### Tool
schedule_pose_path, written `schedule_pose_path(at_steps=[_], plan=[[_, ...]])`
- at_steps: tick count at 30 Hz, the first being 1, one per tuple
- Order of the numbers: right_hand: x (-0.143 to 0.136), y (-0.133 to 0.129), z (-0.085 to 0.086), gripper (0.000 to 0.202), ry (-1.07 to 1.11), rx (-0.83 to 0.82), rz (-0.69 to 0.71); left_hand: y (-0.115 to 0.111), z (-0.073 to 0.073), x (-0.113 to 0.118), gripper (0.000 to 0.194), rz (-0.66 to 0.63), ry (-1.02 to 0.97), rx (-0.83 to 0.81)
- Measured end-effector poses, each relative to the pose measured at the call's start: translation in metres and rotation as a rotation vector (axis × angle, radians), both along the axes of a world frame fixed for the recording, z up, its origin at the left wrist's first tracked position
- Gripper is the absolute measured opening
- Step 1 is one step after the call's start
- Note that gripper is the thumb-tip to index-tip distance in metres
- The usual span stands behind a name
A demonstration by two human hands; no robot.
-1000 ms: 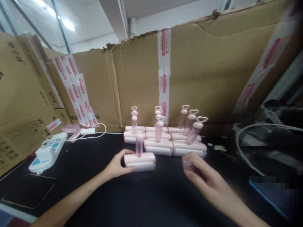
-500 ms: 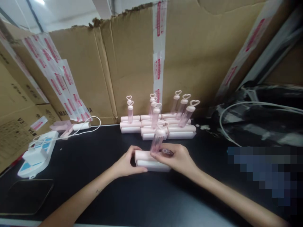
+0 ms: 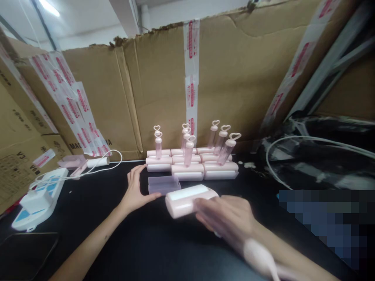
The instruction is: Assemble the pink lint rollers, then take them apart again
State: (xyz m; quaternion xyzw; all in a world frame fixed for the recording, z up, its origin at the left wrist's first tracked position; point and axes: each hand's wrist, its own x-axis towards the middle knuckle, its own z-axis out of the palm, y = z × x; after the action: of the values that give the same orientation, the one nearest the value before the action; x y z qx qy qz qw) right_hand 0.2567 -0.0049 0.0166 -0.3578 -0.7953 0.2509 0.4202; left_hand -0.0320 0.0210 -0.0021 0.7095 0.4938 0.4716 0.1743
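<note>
My right hand [image 3: 228, 212] grips a pink lint roller [image 3: 178, 207], tilted, its white roll facing up and its translucent handle with a pale end cap pointing down toward the lower right; the handle is motion-blurred. Left of it, a translucent purplish cover [image 3: 164, 185] rests on the black table. My left hand [image 3: 136, 189] is spread beside that cover, its thumb near the cover's lower edge; whether it touches is unclear. Behind stand several pink rollers [image 3: 187, 168] in rows, their clear handles upright with heart-shaped loops on top.
On the left are a white and blue power strip [image 3: 54, 183] with a plug and cable, a white roll [image 3: 98, 162], pink pieces and a dark phone-like slab [image 3: 27, 253]. A cardboard wall [image 3: 158, 86] closes the back. Black plastic and a white cable [image 3: 271, 168] lie right.
My right hand has lifted and turned the roller over, its handle swinging down to the right. My left hand has let go of it and moved left. The translucent cover has come into view.
</note>
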Motion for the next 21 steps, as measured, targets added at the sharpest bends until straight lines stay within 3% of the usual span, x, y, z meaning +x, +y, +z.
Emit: schedule_pose_path(at_steps=[2,5,7,11,15,18,21], plan=[[-0.007,-0.006,-0.001,0.024,-0.174,0.2,0.113,-0.016,0.009,0.012,0.064,-0.184,-0.206,-0.165],[-0.018,-0.012,0.004,0.034,-0.443,0.534,0.233,-0.04,0.018,0.032,0.057,-0.507,-0.471,-0.63],[-0.019,-0.01,0.007,0.039,-0.52,0.597,0.233,-0.049,0.021,0.04,0.058,-0.514,-0.536,-0.795],[0.001,0.007,0.011,0.041,-0.455,0.546,0.061,-0.05,0.024,0.04,0.061,-0.348,-0.54,-0.684],[0.018,0.01,0.02,0.031,0.012,0.324,-0.183,-0.048,0.021,0.04,0.045,-0.267,-0.306,-0.471],[0.006,-0.008,0.028,0.027,0.179,0.126,-0.074,-0.052,0.012,0.047,0.041,-0.173,-0.177,-0.397],[-0.013,-0.024,0.031,0.015,0.061,0.127,0.178,-0.058,0.001,0.058,0.045,-0.128,-0.171,-0.377]])
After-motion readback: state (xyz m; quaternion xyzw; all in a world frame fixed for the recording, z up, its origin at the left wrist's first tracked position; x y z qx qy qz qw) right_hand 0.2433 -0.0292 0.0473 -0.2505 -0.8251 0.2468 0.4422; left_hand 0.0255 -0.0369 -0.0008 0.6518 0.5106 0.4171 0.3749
